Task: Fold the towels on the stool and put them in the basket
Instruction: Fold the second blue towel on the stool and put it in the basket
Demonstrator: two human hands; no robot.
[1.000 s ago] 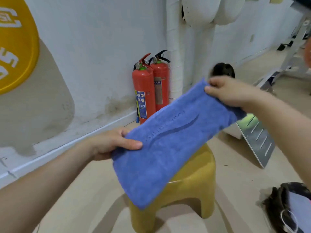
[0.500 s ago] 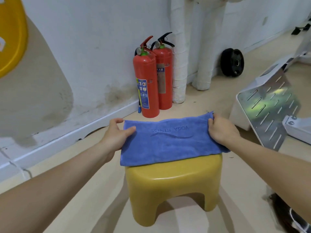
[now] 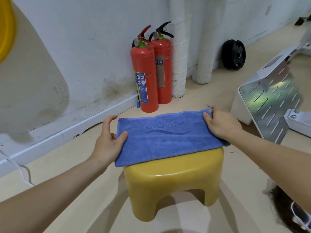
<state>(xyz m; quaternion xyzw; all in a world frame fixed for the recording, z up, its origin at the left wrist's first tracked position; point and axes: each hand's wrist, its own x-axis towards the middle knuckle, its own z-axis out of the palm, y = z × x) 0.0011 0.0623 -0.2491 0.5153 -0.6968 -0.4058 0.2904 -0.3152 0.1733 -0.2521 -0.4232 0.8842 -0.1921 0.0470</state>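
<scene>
Where the white wall [image 3: 87, 47] meets the beige floor [image 3: 70, 165], a yellow plastic stool [image 3: 171, 184] stands a little out from the skirting, and a blue towel [image 3: 166, 138] lies flat across its top, folded into a long band with its two short ends hanging just past the stool's left and right edges. Raised lettering reading YOGA FITNESS, upside down from this view, and a wavy line run along the middle of the cloth. Behind the stool, against the wall, two red fire extinguishers [image 3: 148, 76] stand upright side by side, touching a wrapped white pipe [image 3: 179, 52], with a black weight plate [image 3: 234, 54] leaning on the wall further right. To the right, a slotted metal plate [image 3: 271, 105] of some white machine sits on the floor, well apart from the stool. At the lower right edge, a dark woven basket [image 3: 289, 211] is only partly in view. Both forearms reach in from the bottom corners. At the towel's left end the left hand [image 3: 107, 142] has its thumb pressed on top of the cloth while the fingers are lifted and spread above the far corner, so it is loosely open rather than gripping. At the right end the right hand [image 3: 222, 125] is curled over the far corner, fingers pinching the edge of the cloth.
</scene>
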